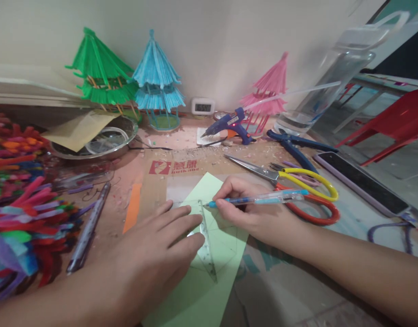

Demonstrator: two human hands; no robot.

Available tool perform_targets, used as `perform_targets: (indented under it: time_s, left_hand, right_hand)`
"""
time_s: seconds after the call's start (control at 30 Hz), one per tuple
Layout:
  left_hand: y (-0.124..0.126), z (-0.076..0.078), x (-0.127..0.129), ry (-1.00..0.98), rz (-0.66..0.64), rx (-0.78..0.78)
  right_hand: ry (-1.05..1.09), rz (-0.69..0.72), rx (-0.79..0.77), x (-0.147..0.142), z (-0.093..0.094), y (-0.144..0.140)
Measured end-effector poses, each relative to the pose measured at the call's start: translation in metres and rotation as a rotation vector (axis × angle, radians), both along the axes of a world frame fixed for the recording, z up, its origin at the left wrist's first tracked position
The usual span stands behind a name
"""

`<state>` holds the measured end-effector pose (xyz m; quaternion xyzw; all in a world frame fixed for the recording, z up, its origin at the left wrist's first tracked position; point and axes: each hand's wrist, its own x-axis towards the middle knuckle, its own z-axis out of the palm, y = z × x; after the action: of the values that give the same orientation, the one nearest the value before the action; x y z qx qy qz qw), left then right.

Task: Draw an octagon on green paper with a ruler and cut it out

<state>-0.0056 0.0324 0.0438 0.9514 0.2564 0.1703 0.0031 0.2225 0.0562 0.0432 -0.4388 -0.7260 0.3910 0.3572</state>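
Note:
My left hand (157, 247) lies flat, fingers spread, pressing a clear plastic set square (206, 245) onto a pale green sheet of paper (209, 277) at the middle of the table. My right hand (243, 204) grips a clear blue pen (260, 198), and its tip touches the paper at the upper edge of the set square. The paper rests on brown cardboard (161, 179) with red print.
Scissors with yellow and red handles (297, 190) lie right of my right hand. A blue glue gun (229, 123), blue pliers (297, 147), a phone (362, 181) and a water jug (331, 77) stand behind. Green (100, 72), blue (157, 81) and pink (268, 95) paper pagodas line the wall. Coloured sticks (21, 204) fill the left.

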Motion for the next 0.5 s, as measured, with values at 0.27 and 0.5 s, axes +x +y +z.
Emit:
perform_targets:
  time_s: [0.27,0.5]
  left_hand:
    - [-0.0005,-0.0015,-0.0020,0.002,-0.007,0.002]
    - [-0.0008,-0.0018,-0.0009,-0.012,0.008,-0.034]
  right_hand:
    - [-0.005,-0.005,-0.010,0.0015,-0.0029,0.0004]
    - [-0.007,-0.010,-0.024,0.0007,-0.0002,0.0006]
